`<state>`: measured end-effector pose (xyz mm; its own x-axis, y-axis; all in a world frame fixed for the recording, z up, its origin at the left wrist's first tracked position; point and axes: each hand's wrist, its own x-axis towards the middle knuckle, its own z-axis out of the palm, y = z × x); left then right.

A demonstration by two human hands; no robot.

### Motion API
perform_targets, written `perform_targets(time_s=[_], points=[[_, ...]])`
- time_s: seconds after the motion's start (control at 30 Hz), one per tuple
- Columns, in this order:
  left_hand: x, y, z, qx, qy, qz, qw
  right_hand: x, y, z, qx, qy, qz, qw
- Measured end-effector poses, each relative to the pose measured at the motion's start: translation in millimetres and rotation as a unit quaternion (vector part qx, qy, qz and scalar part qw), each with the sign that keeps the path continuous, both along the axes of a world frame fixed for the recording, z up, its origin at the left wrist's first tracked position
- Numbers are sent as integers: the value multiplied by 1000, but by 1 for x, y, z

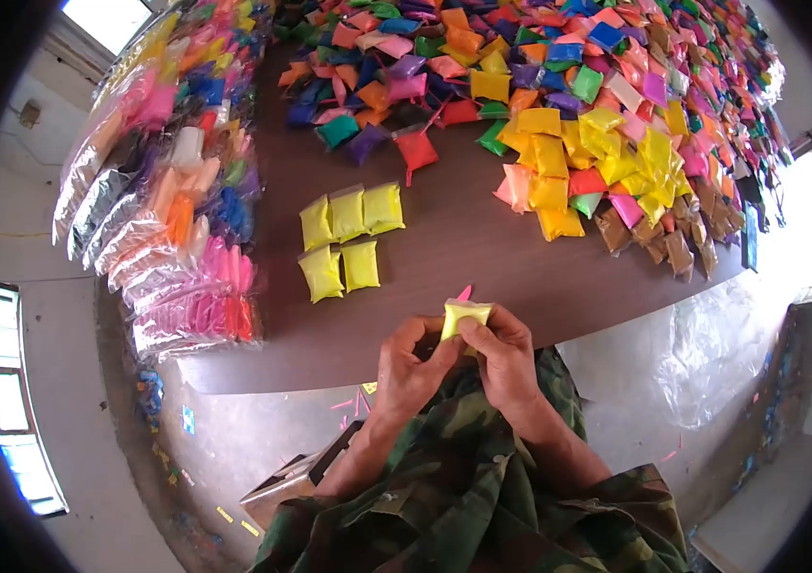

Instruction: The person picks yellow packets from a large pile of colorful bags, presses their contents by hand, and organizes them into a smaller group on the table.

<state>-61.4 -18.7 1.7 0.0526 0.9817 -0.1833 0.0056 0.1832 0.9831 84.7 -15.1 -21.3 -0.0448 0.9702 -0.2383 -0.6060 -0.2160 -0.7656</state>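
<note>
Between my two hands, over the table's near edge, is a small pale yellow packet (464, 315). My left hand (413, 368) grips its left side with thumb and fingers. On its right side my right hand (504, 358) pinches it, the thumb lying across its front. A pink strip (465, 292) sticks up just behind the packet. To the upper left, several light yellow packets lie flat on the brown table in two rows, among them one at the back right (384, 207) and one at the front left (321, 273).
A large heap of colourful packets (490, 86) covers the table's back and right. Orange-yellow packets (549, 157) lie at its near side. Clear bags of packets (198, 277) are stacked at the left edge. An open box (296, 477) stands below on the floor.
</note>
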Motion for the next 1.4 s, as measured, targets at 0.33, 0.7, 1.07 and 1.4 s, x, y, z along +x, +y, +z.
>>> perform_targets(time_s=[0.33, 0.7, 1.07, 1.4], points=[[1, -8, -2, -36, -104, 18, 994, 7, 3, 17, -28, 13, 30, 999], [-3, -4, 11, -40, -46, -42, 997, 9, 4, 9, 1, -17, -5, 1000], [-10, -3, 2, 15, 4, -10, 1000, 11, 4, 17, -31, -42, 79, 995], [-5, 5, -5, 231, 335, 9, 913, 46, 22, 15, 65, -380, -42, 922]])
